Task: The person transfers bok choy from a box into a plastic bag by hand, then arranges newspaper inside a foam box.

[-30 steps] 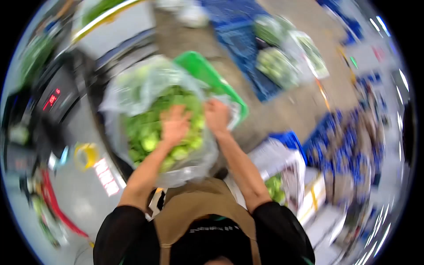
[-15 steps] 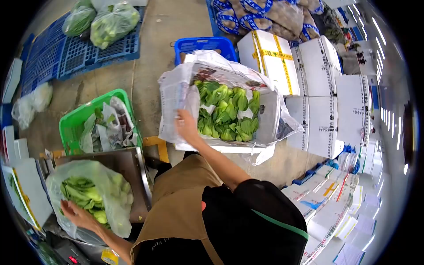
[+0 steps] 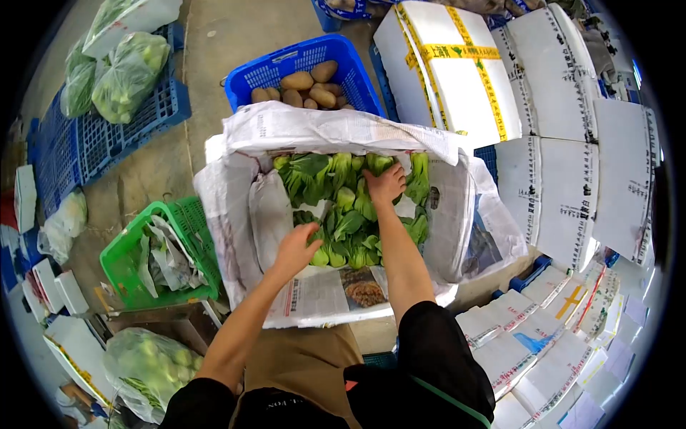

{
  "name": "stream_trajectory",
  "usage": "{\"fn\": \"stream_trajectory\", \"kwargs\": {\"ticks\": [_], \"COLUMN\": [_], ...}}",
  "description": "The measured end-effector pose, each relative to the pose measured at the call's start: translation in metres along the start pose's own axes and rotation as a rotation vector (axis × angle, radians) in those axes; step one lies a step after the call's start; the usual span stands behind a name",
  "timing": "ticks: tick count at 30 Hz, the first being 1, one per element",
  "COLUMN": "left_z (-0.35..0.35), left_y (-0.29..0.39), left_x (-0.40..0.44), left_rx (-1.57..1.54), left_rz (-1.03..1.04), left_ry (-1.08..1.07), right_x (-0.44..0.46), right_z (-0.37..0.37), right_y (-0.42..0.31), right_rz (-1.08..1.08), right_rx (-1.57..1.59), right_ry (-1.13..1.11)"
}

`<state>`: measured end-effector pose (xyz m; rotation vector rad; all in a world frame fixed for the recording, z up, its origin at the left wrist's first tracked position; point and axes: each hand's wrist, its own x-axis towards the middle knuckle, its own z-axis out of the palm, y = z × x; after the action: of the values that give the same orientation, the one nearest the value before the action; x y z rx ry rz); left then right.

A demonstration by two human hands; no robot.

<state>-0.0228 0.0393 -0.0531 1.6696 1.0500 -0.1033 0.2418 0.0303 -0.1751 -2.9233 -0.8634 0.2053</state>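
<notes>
A white box (image 3: pixel 250 129) lined with newspaper stands in front of me, with green leafy bok choy (image 3: pixel 348 222) lying in rows inside. My right hand (image 3: pixel 386 183) reaches in at the upper right of the greens, its fingers closed around the leafy end of one bunch. Over the left edge of the greens is my left hand (image 3: pixel 297 249), fingers apart and slightly curled, with nothing seen in it. At the lower left a clear plastic bag (image 3: pixel 148 368) holds more greens.
Beyond the box sits a blue crate (image 3: pixel 357 71) of potatoes. A green crate (image 3: pixel 204 236) with crumpled paper is on the left. Taped white boxes (image 3: pixel 457 71) stand at the right. Bagged vegetables (image 3: pixel 128 75) rest on a blue pallet (image 3: pixel 171 100) at the upper left.
The view has turned from the bagged greens to the box. My left hand has left the bag and is over the box; my right hand has moved from its left side onto the greens.
</notes>
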Motion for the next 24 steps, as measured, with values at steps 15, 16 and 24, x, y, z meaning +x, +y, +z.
{"fn": "stream_trajectory", "kwargs": {"ticks": [15, 16, 24], "left_z": [0.132, 0.132, 0.105], "left_y": [-0.032, -0.035, -0.036], "left_x": [0.174, 0.173, 0.135], "left_rx": [0.645, 0.651, 0.381], "left_rz": [0.189, 0.168, 0.125], "left_ry": [0.120, 0.092, 0.151], "right_x": [0.045, 0.042, 0.051], "right_z": [-0.004, 0.008, -0.006], "right_y": [0.072, 0.069, 0.051], "right_rz": [-0.112, -0.125, 0.300], "right_rx": [0.281, 0.323, 0.401], "right_ry": [0.193, 0.227, -0.010]}}
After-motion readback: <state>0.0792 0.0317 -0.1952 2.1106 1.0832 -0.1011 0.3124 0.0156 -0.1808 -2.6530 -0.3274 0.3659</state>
